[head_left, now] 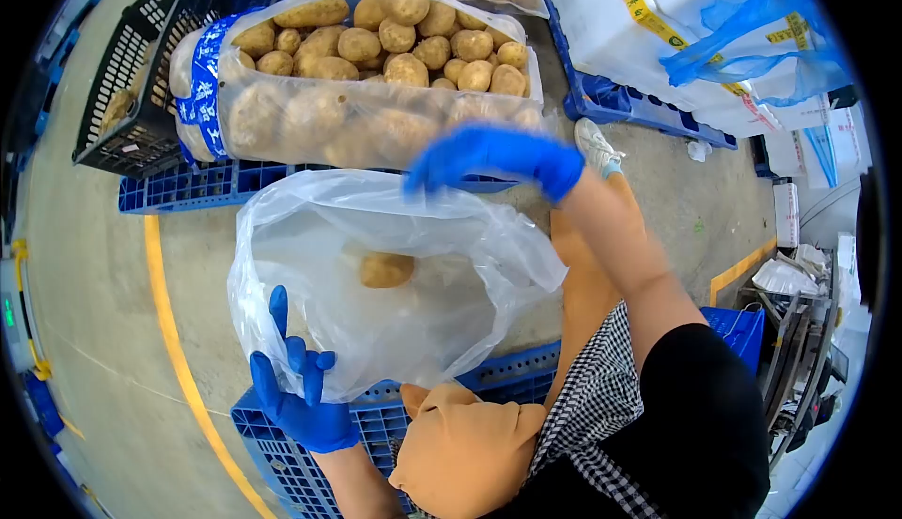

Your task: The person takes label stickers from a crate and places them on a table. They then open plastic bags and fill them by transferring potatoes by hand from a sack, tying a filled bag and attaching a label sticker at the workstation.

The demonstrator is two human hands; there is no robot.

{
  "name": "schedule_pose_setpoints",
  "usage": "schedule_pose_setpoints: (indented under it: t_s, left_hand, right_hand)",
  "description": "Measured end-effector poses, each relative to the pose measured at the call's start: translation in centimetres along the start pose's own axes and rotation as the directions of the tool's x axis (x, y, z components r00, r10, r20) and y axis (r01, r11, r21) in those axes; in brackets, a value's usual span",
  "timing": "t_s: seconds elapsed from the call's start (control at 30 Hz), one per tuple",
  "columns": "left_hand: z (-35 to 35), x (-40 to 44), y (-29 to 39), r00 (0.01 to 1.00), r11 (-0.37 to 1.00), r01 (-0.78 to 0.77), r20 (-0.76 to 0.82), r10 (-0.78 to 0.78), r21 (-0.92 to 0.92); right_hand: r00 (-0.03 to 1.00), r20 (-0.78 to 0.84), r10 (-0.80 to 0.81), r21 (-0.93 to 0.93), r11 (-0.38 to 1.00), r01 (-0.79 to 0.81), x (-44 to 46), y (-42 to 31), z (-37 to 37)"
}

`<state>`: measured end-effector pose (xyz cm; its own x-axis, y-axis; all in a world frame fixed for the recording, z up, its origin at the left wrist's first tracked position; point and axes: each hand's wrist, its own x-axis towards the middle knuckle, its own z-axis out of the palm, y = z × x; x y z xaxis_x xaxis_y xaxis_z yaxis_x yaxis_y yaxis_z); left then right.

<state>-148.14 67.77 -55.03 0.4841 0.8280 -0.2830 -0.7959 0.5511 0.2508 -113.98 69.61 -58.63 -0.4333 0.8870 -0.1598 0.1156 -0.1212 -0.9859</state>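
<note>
A clear plastic bag (446,298) lies wide-mouthed in front of me, with one potato (387,270) visible inside it. My left hand (305,397), in a blue glove, is at the bag's near left rim with its fingers stretched out and spread. My right hand (498,160), also blue-gloved, is over the bag's far edge, close to the potato sack. Motion smears its fingers, so any hold is unclear. The big see-through sack (301,124) lies on its side, cut along the top, and many potatoes (404,70) show in the opening.
A black crate (141,77) stands left of the sack. Blue pallets (155,195) lie under the sack and another pallet (376,406) is by my legs. White boxes (648,26) with a blue plastic bag (742,45) stand at upper right. A yellow floor line (174,331) runs along the left.
</note>
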Motion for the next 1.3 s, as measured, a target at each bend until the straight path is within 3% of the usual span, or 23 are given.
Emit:
schedule_pose_setpoints:
  t_s: [0.03,0.07,0.17,0.23,0.4,0.43,0.5,0.53,0.67,0.7,0.77,0.83,0.87,0.93,0.97,1.0,1.07,1.13,1.17,1.2,1.23,1.27,1.3]
  left_hand:
    - [0.3,0.1,-0.2,1.000,0.999,-0.016,-0.002,0.016,0.037]
    - [0.5,0.1,-0.5,0.999,0.997,-0.031,-0.006,0.031,0.073]
    - [1.0,0.9,-2.4,0.997,0.990,-0.058,-0.042,0.064,0.131]
    - [0.5,1.6,-3.3,0.996,0.959,-0.055,-0.054,0.073,0.279]
    - [-1.3,3.3,-4.3,0.999,0.969,-0.001,-0.052,0.015,0.247]
    - [-0.9,3.5,-4.3,0.997,0.964,-0.008,-0.067,0.027,0.266]
    - [0.0,3.6,-4.4,0.994,0.956,-0.022,-0.096,0.052,0.292]
    - [-0.3,3.5,-4.3,0.995,0.932,-0.048,-0.065,0.076,0.358]
    - [-0.3,2.4,-4.0,0.993,0.698,-0.117,0.077,0.088,0.706]
    - [-0.5,1.9,-4.5,0.973,0.592,-0.145,0.005,0.232,0.793]
    - [1.9,1.8,-3.7,0.993,0.605,-0.028,0.091,-0.074,0.796]
    - [2.6,2.1,-3.0,0.991,0.630,0.001,0.083,-0.104,0.777]
    - [2.4,2.3,-2.8,0.981,0.728,-0.013,0.150,-0.124,0.685]
    - [1.6,2.8,-2.7,0.928,0.936,-0.004,0.350,-0.128,0.353]
    - [1.3,2.3,-1.1,0.923,0.962,-0.002,0.370,-0.103,0.274]
    - [0.9,1.8,0.5,0.918,0.981,0.001,0.389,-0.078,0.194]
    - [4.4,0.6,3.6,0.990,0.802,-0.083,0.141,-0.002,0.592]
    - [9.0,0.7,3.7,0.961,0.223,0.024,-0.084,0.262,0.975]
    - [9.7,1.2,3.2,0.927,0.046,0.071,-0.083,0.365,0.996]
    - [10.4,1.7,2.7,0.882,-0.117,0.153,-0.082,0.464,0.981]
    - [10.2,2.2,2.1,0.863,-0.133,0.131,-0.047,0.503,0.982]
    - [9.8,2.6,1.6,0.836,-0.150,0.108,-0.009,0.549,0.983]
    - [9.2,2.9,1.2,0.792,-0.169,0.089,0.033,0.610,0.982]
  right_hand:
    - [0.935,-0.335,0.118,0.060,0.993,-0.104,0.0,-2.9,-2.0]
    - [0.905,-0.416,0.084,-0.361,0.898,-0.249,0.1,-1.2,-7.2]
    - [0.822,-0.503,0.266,-0.805,0.203,-0.558,-0.5,1.1,-12.2]
    - [0.846,-0.496,0.194,-0.799,0.279,-0.533,-0.7,4.5,-12.9]
    - [0.796,-0.602,0.066,-0.692,0.455,-0.561,0.5,6.9,-13.2]
    - [0.752,-0.659,0.027,-0.590,0.602,-0.538,0.4,7.6,-13.8]
    - [0.643,-0.766,-0.009,-0.359,0.835,-0.416,-0.2,9.8,-15.2]
    - [0.628,-0.778,-0.036,-0.210,0.956,-0.205,-0.2,10.8,-15.6]
    - [0.352,-0.936,-0.005,0.060,0.983,0.174,-1.4,7.7,-14.1]
    - [0.450,-0.893,0.026,0.183,0.934,0.308,-1.7,6.0,-13.1]
    - [0.643,-0.766,0.024,0.440,0.748,0.496,-2.4,1.4,-9.1]
    - [0.771,-0.637,0.004,0.610,0.615,0.500,-1.0,-0.6,-2.9]
    - [0.851,-0.526,0.010,0.679,0.608,0.412,-0.2,-0.6,0.1]
    - [0.989,0.003,0.148,0.693,0.713,-0.109,1.5,0.4,4.9]
    - [0.942,0.195,0.274,0.397,0.856,-0.332,3.5,2.6,6.8]
    - [0.974,0.134,0.185,0.179,0.962,-0.207,4.9,4.8,9.0]
    - [0.881,0.335,0.336,0.061,0.925,-0.376,6.4,8.9,9.1]
    - [0.865,-0.033,0.501,-0.027,0.864,-0.502,2.3,6.7,6.7]
    - [0.799,-0.152,0.582,-0.008,0.807,-0.590,0.5,3.4,5.3]
    - [0.815,-0.129,0.564,0.327,0.800,-0.502,-0.4,2.7,4.1]
    - [0.979,0.101,0.178,-0.450,0.886,-0.115,0.7,2.4,2.2]
    - [0.917,0.249,0.311,-0.263,0.933,-0.245,1.0,2.5,1.2]
    - [0.906,0.418,0.061,-0.094,0.995,-0.023,1.3,-0.2,0.2]
